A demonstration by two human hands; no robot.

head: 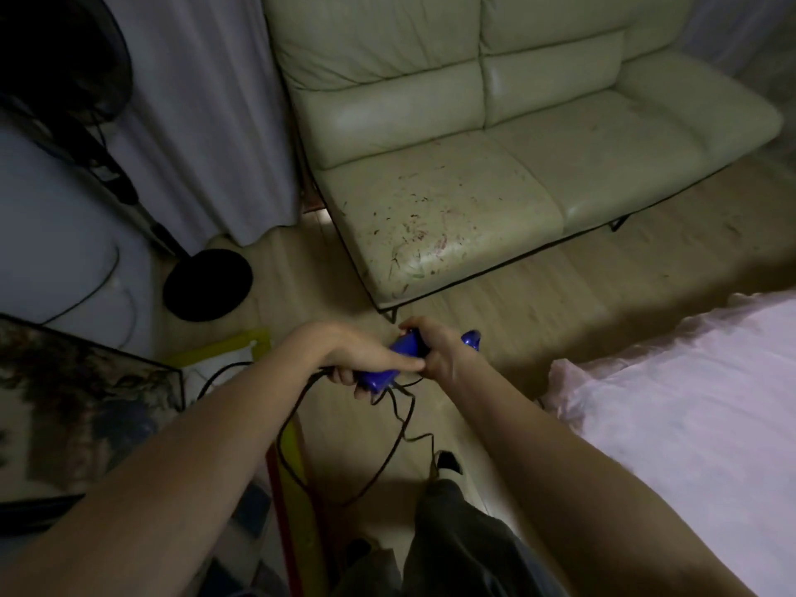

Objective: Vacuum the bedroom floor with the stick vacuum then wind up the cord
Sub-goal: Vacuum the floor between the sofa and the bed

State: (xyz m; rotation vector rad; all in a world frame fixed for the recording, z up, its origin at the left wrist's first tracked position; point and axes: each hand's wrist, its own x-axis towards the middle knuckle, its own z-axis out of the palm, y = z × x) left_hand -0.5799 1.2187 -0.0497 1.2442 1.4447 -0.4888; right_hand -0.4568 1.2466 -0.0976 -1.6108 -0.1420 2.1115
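A blue vacuum handle [381, 378] sits at centre frame, above the wooden floor [560, 295]. My left hand [366, 353] grips its lower part, fingers curled under it and also round the black cord [387, 450]. My right hand [435, 346] grips the upper blue part, and a blue tip [470, 338] shows beyond it. The cord hangs down from my left hand in loose loops between my arms and trails to the floor. The vacuum's body and floor head are hidden below my hands.
A pale green sofa [474, 174] with scratched cushions stands ahead. A bed with a pale cover [689, 402] lies at the right. A black fan base [207, 285], grey curtain [206, 122] and a dark box [86, 402] crowd the left. A yellow-red stick [297, 489] leans below.
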